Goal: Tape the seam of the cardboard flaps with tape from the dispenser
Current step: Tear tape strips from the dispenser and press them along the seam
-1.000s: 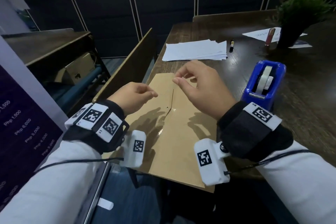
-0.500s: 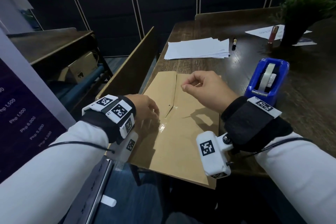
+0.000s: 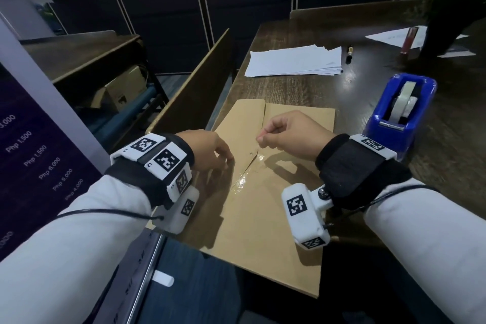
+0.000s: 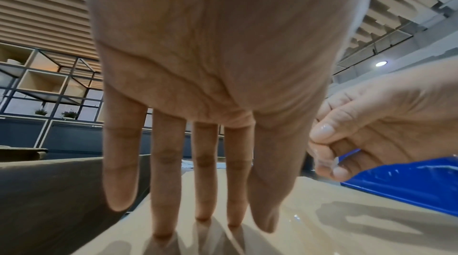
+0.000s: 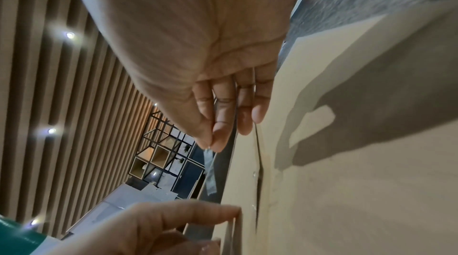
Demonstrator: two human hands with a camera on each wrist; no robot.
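- While the right hand (image 3: pixel 290 137) hovers over the cardboard (image 3: pixel 265 218), its thumb and forefinger pinch a short clear strip of tape (image 5: pixel 210 173) that dangles free, as the right wrist view shows; the other fingers are loosely curled.
- Straight and spread, the left hand (image 3: pixel 207 150) presses its fingertips (image 4: pixel 203 218) flat on the left flap and holds nothing.
- Between the two hands runs the seam (image 3: pixel 259 144), its long axis lying from 12 o'clock down to about 6 o'clock in the head view, pointing away from the person.
- Glossy tape already covers the near stretch of the seam at 6 o'clock from the right hand; further up, the gap looks bare and slightly open.
- Judged from this, the right hand is the nearer one, almost directly above the bare part, so the strip needs to turn crosswise or along the seam and come straight down.
- Out at 2 o'clock from the right hand stands the blue dispenser (image 3: pixel 399 116) on the dark table (image 3: pixel 447 166), its roll pointing toward the person.
- Farther off, at 12 o'clock, lies a stack of white paper (image 3: pixel 294 60).
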